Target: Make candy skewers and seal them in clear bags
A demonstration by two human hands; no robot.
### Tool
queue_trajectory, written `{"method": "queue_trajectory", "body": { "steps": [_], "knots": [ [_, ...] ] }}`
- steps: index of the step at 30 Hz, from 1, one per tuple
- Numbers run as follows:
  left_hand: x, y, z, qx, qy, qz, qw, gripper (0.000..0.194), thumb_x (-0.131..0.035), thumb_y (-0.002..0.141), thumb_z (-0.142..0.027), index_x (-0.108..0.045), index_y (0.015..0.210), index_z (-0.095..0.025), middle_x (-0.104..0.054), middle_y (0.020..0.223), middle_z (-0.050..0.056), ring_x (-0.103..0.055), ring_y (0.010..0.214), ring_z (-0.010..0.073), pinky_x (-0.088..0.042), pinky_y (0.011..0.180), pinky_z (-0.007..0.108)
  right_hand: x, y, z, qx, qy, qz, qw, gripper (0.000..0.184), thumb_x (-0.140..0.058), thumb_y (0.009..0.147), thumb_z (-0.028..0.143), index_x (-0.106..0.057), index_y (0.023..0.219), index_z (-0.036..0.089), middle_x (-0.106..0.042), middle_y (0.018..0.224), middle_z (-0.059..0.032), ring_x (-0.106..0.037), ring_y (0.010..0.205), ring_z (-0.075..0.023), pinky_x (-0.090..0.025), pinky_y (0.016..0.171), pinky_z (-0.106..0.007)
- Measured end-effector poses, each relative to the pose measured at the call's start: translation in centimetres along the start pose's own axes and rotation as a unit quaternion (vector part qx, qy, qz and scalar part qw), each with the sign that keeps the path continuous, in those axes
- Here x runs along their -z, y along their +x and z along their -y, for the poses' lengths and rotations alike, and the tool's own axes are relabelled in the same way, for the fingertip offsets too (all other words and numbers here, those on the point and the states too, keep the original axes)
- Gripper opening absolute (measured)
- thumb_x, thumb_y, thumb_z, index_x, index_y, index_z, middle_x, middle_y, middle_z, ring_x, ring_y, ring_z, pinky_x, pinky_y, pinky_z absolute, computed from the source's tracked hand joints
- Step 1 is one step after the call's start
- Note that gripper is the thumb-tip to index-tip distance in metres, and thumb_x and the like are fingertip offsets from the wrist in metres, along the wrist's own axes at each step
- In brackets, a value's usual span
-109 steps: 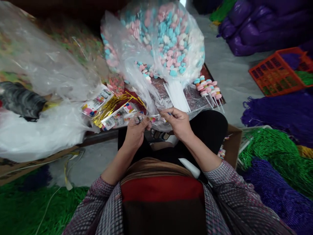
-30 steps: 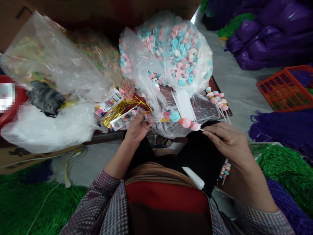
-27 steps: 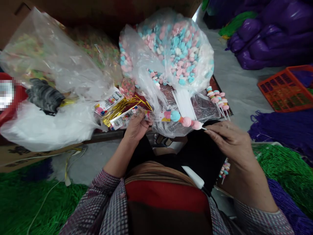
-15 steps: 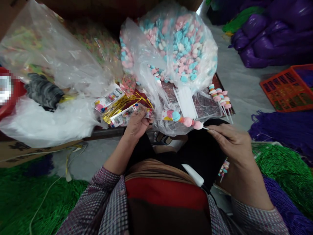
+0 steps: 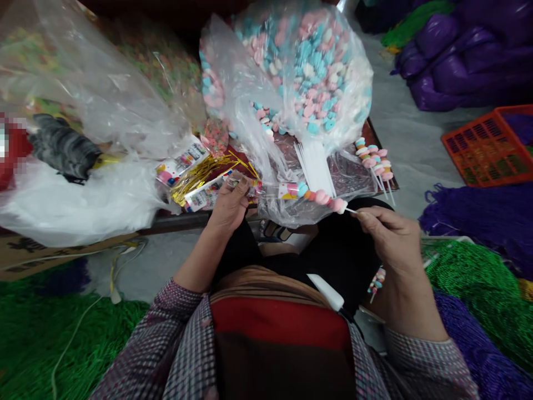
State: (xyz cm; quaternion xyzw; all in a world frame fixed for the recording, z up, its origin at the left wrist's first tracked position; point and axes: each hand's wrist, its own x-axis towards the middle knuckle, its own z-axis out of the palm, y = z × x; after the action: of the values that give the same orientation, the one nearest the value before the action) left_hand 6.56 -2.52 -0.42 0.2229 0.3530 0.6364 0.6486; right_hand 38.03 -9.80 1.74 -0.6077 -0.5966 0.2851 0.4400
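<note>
My right hand [image 5: 389, 233] pinches the white stick of a candy skewer [image 5: 322, 197], threaded with pink, blue, orange and white sweets. The far end of the skewer lies at a clear printed wrapper [image 5: 287, 190]. My left hand [image 5: 233, 203] is closed on the wrapper's other end. Beside that hand lie printed candy bags [image 5: 204, 194] and gold twist ties [image 5: 195, 178]. White sticks [image 5: 315, 169] lie just beyond the held skewer. Several finished skewers [image 5: 375, 158] rest at the table's right corner.
A big clear bag of pink and blue sweets [image 5: 312, 72] stands at the back. Bags of gummy sweets [image 5: 162, 83] and a grey striped bundle [image 5: 64, 144] are on the left. An orange crate [image 5: 478, 155] and green strands [image 5: 483, 283] lie to the right.
The view has shifted slightly. The skewer and my right hand sit a little higher in view, and both hands keep their hold.
</note>
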Motion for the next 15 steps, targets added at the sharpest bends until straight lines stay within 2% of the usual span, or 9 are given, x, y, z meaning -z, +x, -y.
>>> {"method": "queue_trajectory", "body": {
  "steps": [4, 10, 15],
  "knots": [
    [-0.1, -0.2, 0.0, -0.011, 0.007, 0.009, 1.0, 0.043, -0.099, 0.056, -0.039, -0.065, 0.072, -0.019, -0.067, 0.067, -0.006, -0.062, 0.057, 0.0061, -0.056, 0.061, 0.018, -0.1, 0.0, 0.3, 0.007, -0.033, 0.027, 0.999, 0.018, -0.071, 0.09, 0.037, -0.078, 0.082, 0.022, -0.064, 0.065, 0.0018, -0.057, 0.06, -0.0127, -0.045, 0.057, -0.027],
    [-0.2, -0.6, 0.0, 0.022, 0.041, -0.001, 0.999, 0.032, -0.094, 0.067, -0.033, -0.065, 0.072, -0.02, -0.062, 0.064, -0.005, -0.059, 0.053, 0.0076, -0.051, 0.05, 0.019, -0.4, -0.3, 0.9, 0.024, -0.059, 0.054, 0.997, 0.03, -0.062, 0.097, 0.042, -0.075, 0.078, 0.022, -0.064, 0.064, -0.0001, -0.06, 0.061, -0.0142, -0.046, 0.057, -0.028],
    [-0.2, -1.0, 0.1, 0.045, 0.068, 0.013, 0.997, 0.025, -0.09, 0.073, -0.029, -0.066, 0.074, -0.021, -0.065, 0.066, -0.004, -0.059, 0.054, 0.0077, -0.051, 0.052, 0.019, -1.4, -0.6, 0.7, 0.041, -0.015, 0.046, 0.998, 0.017, -0.068, 0.093, 0.038, -0.075, 0.085, 0.024, -0.07, 0.073, 0.0001, -0.064, 0.066, -0.0149, -0.051, 0.064, -0.028]
  ]
}}
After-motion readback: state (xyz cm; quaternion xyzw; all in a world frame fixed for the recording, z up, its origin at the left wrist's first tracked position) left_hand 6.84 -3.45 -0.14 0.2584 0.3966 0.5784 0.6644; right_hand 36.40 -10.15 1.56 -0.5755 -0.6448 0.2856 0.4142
